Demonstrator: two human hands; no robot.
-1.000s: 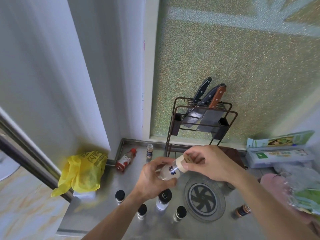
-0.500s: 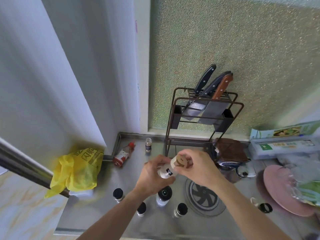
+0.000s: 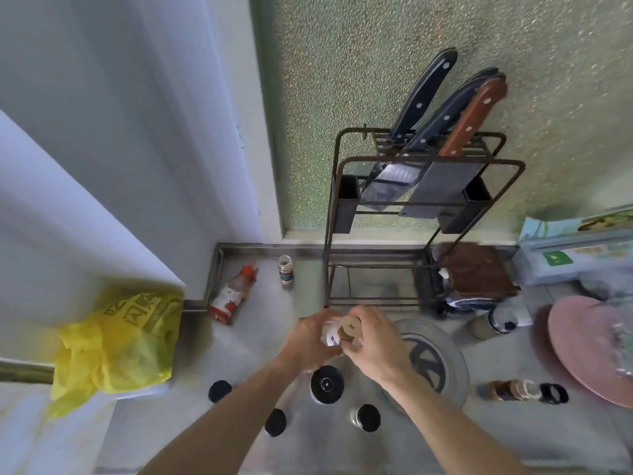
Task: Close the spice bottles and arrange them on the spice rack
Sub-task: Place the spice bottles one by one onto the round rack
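Note:
A small clear spice bottle (image 3: 331,335) with a beige lid (image 3: 349,328) is held over the steel counter. My left hand (image 3: 308,341) grips its body and my right hand (image 3: 373,344) grips the lid. Below them stand several black-capped spice bottles, among them a large one (image 3: 327,383) and smaller ones (image 3: 220,391), (image 3: 275,422), (image 3: 366,418). The dark wire spice rack (image 3: 376,269) stands just behind my hands; its lower shelf holds no bottles. A small jar (image 3: 286,269) and a red-capped bottle lying on its side (image 3: 231,296) sit at the back left.
Knives (image 3: 442,108) stand in the rack's top tier. A round drain cover (image 3: 431,363) lies right of my hands. A yellow plastic bag (image 3: 116,341) hangs at the left, a pink plate (image 3: 589,347) and a brown cloth (image 3: 476,272) at the right. A bottle lies on its side (image 3: 507,390).
The bottle has been tilted from slanted to nearly upright, lid now facing up, while both hands stay on it. The view has dropped a little towards the counter.

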